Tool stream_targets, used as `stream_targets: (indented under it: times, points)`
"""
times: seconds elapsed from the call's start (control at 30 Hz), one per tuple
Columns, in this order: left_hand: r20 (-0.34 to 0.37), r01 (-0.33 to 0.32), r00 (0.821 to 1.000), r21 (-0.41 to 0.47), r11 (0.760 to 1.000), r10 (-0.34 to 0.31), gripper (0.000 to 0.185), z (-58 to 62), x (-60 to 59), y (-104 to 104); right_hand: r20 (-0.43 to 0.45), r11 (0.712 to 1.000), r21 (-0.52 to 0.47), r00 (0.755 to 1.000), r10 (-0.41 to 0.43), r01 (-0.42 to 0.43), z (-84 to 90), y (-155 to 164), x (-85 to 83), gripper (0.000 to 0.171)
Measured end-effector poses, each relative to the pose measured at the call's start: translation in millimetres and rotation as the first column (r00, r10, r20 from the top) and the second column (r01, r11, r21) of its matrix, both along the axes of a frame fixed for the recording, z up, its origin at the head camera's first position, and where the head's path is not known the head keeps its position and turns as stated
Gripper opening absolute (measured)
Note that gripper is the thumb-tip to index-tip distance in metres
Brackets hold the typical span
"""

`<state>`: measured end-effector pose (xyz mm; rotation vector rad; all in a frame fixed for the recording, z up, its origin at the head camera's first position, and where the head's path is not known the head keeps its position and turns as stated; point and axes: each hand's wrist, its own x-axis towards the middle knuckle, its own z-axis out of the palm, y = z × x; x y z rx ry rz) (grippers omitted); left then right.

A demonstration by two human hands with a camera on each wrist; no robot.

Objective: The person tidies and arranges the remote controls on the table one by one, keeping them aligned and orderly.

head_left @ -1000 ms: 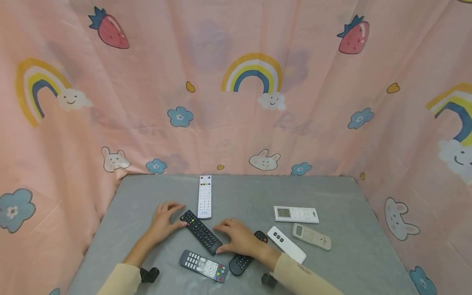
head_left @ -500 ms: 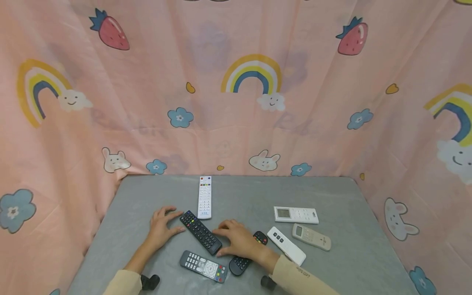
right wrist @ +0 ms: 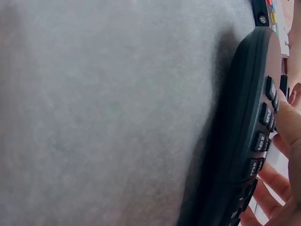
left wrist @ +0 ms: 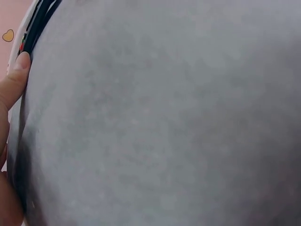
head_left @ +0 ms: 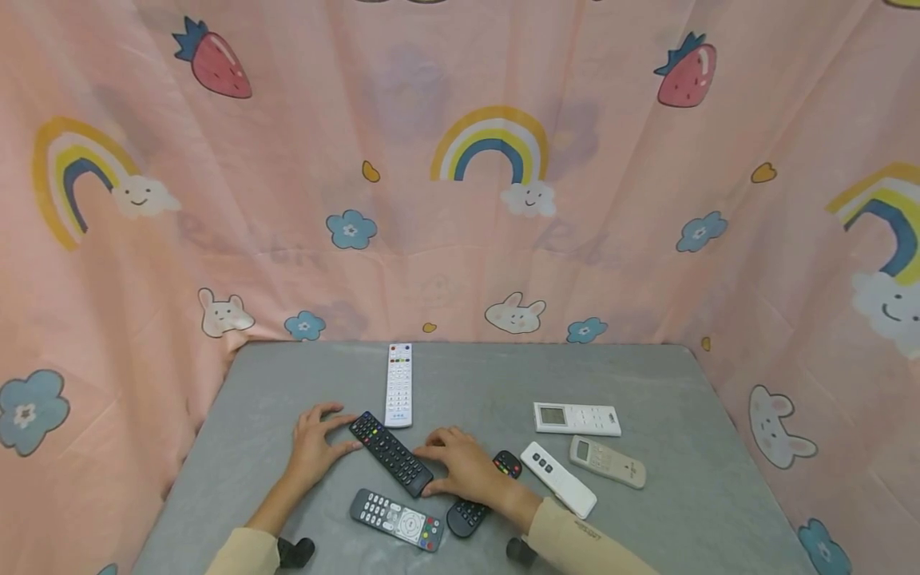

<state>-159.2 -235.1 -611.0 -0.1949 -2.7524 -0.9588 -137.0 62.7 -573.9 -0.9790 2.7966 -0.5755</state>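
Observation:
A black remote control with small buttons lies slanted on the grey table. My left hand is at its far left end, thumb and forefinger spread and touching or nearly touching it. In the left wrist view the thumb meets a dark remote's edge. At the near right end, my right hand has its forefinger by the long side and its thumb by the end. Beneath my right hand and wrist lies a rounded black remote, partly covered; it looms large in the right wrist view.
A dark grey remote lies in front of the slanted one, a white remote behind it. To the right are a white remote with few buttons, a white air-conditioner remote and a beige one. A pink curtain hangs behind.
My left hand has drawn back slightly from the black remote's far end, then stayed nearly still. My right hand has hardly shifted. The remotes lie where they were.

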Motion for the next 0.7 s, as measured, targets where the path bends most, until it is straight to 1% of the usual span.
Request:
stream_targets:
  times: [0.23, 0.37, 0.47, 0.57, 0.7]
  points:
    - [-0.026, -0.004, 1.000, 0.014, 1.000, 0.004, 0.046, 0.3, 0.5, -1, -0.009, 1.000, -0.005, 1.000, 0.012, -0.012, -0.2, -2, -0.6, 0.063]
    - [-0.097, 0.009, 0.995, 0.015, 1.000, -0.007, 0.047, 1.2, -0.7, -3, 0.001, 0.999, -0.029, 1.000, 0.023, -0.023, 2.1, -1, -0.2, 0.064]
    - [-0.141, 0.019, 0.990, 0.022, 1.000, -0.016, 0.047, 7.0, -1.8, -4, 0.030, 0.998, -0.060, 0.999, 0.021, -0.019, 7.3, 0, -0.1, 0.064]
    - [-0.126, 0.017, 0.992, 0.030, 0.999, -0.013, 0.047, 13.6, -1.2, -3, 0.046, 0.996, -0.084, 0.999, 0.023, -0.020, 12.5, 2, -0.3, 0.064]
    - [-0.100, 0.018, 0.995, 0.040, 0.999, -0.014, 0.047, 19.8, -0.6, -2, 0.031, 0.995, -0.096, 0.999, 0.037, -0.033, 15.3, 3, -0.8, 0.065]
